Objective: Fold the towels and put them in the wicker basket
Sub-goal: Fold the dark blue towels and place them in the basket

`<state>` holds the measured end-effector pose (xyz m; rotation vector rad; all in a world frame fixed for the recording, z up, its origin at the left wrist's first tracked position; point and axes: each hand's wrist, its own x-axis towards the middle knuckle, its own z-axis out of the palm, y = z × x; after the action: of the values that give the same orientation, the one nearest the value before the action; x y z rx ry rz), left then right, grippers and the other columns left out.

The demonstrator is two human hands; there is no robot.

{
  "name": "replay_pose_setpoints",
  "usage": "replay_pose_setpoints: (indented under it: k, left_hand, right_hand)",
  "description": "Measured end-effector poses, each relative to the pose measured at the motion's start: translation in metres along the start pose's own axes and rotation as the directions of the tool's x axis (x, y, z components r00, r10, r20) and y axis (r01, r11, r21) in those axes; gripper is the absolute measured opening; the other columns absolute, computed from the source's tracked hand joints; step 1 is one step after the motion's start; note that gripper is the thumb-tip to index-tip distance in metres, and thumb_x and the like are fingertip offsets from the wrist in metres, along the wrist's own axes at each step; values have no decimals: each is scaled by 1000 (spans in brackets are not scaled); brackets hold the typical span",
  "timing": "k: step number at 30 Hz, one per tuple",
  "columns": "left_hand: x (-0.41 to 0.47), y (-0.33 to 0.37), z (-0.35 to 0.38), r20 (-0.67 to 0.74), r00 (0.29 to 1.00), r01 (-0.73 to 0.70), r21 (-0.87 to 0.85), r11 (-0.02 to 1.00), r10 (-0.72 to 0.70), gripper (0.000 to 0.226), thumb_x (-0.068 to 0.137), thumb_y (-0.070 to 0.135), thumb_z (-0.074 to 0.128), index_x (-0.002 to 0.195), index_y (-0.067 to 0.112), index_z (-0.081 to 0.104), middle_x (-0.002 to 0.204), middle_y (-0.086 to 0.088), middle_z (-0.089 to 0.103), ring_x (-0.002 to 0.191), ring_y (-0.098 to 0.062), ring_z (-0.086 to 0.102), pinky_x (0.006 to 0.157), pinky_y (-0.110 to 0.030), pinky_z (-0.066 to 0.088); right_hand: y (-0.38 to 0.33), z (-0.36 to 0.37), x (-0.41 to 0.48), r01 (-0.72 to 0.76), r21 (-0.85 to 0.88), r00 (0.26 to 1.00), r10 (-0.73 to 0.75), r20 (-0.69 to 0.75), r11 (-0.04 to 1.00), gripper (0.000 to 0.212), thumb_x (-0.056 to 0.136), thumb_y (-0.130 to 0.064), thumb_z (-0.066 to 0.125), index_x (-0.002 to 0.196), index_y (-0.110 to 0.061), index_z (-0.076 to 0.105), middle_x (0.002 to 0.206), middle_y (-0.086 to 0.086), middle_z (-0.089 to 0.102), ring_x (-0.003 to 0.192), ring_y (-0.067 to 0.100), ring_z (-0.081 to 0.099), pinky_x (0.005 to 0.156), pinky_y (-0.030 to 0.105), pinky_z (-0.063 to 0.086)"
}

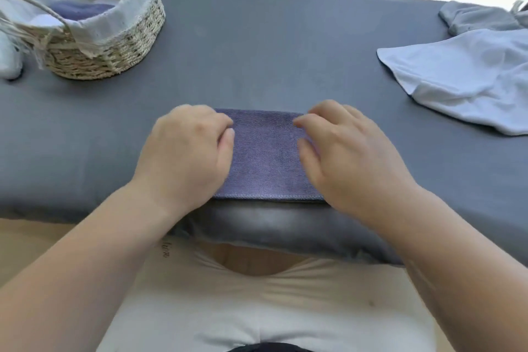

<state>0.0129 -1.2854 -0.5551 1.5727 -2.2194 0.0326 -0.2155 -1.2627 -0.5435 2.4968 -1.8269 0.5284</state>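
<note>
A purple towel [264, 157], folded into a small rectangle, lies flat at the near edge of the grey-covered table [257, 51]. My left hand [188, 157] rests on its left side with fingers curled over the cloth. My right hand [345, 157] lies on its right side, fingers bent toward the middle. At the far left stands the wicker basket [114, 46] with a white cloth liner; a folded purple towel [77, 10] lies inside it. A white towel [463, 77] and a grey towel [480, 17] lie unfolded at the far right.
A white object [8, 57] sits just left of the basket. Behind the table is a window with a street, a car and scooters outside. The table's near edge presses against my body.
</note>
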Motion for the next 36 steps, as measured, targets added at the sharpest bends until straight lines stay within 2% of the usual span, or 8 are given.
replay_pose_setpoints:
  k: [2,5,11,17,24,27,31,36]
  left_hand:
    - [13,20,12,156,987,41,6,999,-41,52,93,35,32,127,10,63,132,-12,62,125,-34,53,104,-52,42]
    - [17,28,41,363,929,52,73,996,-75,57,103,36,26,157,16,22,166,-1,14,153,-23,9,120,-54,11]
    - [16,5,59,445,892,30,129,991,-85,73,97,59,13,159,26,-5,166,7,-14,152,-14,-14,122,-51,-6]
    - [16,-25,59,420,891,102,184,978,-172,93,85,77,-1,159,21,-7,166,0,-14,152,-16,-15,123,-50,-4]
    - [16,-25,63,409,897,93,200,975,-170,93,84,77,-4,158,19,-10,165,-2,-17,152,-17,-17,122,-52,-7]
    - [16,-21,62,403,898,83,241,967,-177,89,88,73,2,157,18,-11,165,-3,-18,152,-18,-18,121,-54,-7]
    - [14,-21,63,395,901,78,256,963,-178,91,86,75,-6,157,17,-11,165,-4,-19,151,-18,-19,121,-55,-9]
    - [14,-23,64,367,914,89,237,967,-174,87,90,70,4,158,17,-8,166,-4,-16,152,-18,-16,120,-56,-9]
  right_hand:
    - [-13,17,19,-27,-9,991,28,132,1000,46,102,-30,36,139,-10,52,145,12,49,133,37,44,111,49,37]
    - [-16,50,22,-63,-35,951,71,300,997,58,107,-39,25,160,-18,17,168,3,9,155,29,5,124,48,12]
    - [14,60,9,-135,-103,922,163,352,985,72,97,-69,10,159,-36,-5,168,-2,-13,154,19,-15,125,40,-6]
    - [39,50,1,-265,-150,881,302,363,953,95,85,-84,8,159,-28,-11,166,0,-20,152,15,-20,124,37,-10]
    - [58,36,-2,-299,-259,823,386,417,918,107,79,-87,0,159,-17,-13,166,5,-21,152,20,-23,124,47,-9]
    - [40,26,16,-235,-289,867,335,369,928,107,81,-86,-2,159,-13,-11,165,11,-23,151,25,-25,121,53,-14]
    - [-12,43,44,-81,-118,948,113,298,990,94,89,-77,2,159,-15,-12,164,8,-24,151,24,-26,121,54,-13]
    - [-3,73,30,-112,-119,934,145,326,987,85,95,-71,6,160,-19,-8,167,2,-15,153,19,-19,124,50,-8]
